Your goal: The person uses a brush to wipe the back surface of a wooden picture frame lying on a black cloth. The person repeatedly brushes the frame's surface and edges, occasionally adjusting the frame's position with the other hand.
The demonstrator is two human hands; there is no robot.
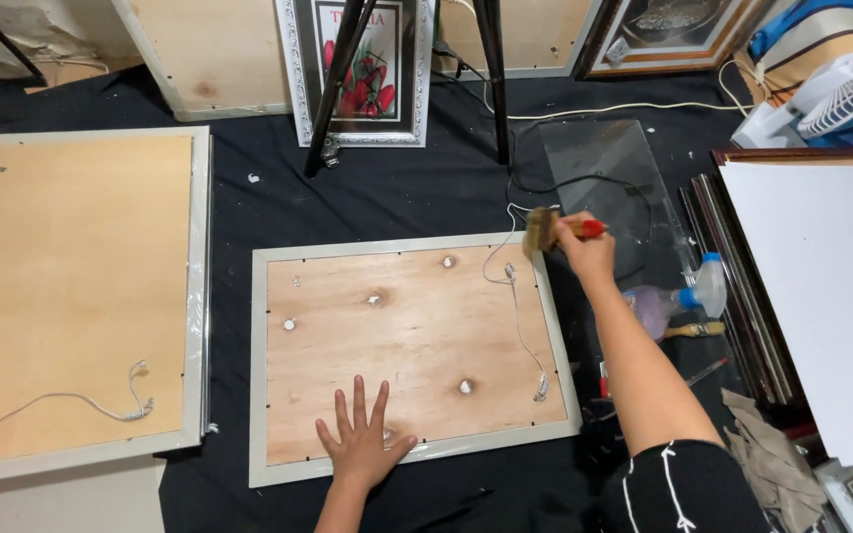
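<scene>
the right hand (584, 247) grips a red-handled brush (545, 230) at the top right corner of the face-down picture frame (412, 350); the left hand (359, 439) lies flat, fingers spread, on its lower edge. a spray bottle (678, 301) lies just right.

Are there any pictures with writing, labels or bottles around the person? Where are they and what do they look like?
Framed poster: leans at the top behind the tripod legs, silver frame, red flowers, lettering on top.
Spray bottle: lies right of the right hand, clear purplish body, white and blue head; no label readable.
Framed picture: top right, dark with brown frame, small white tag on its corner.
No screens or signs show.
</scene>
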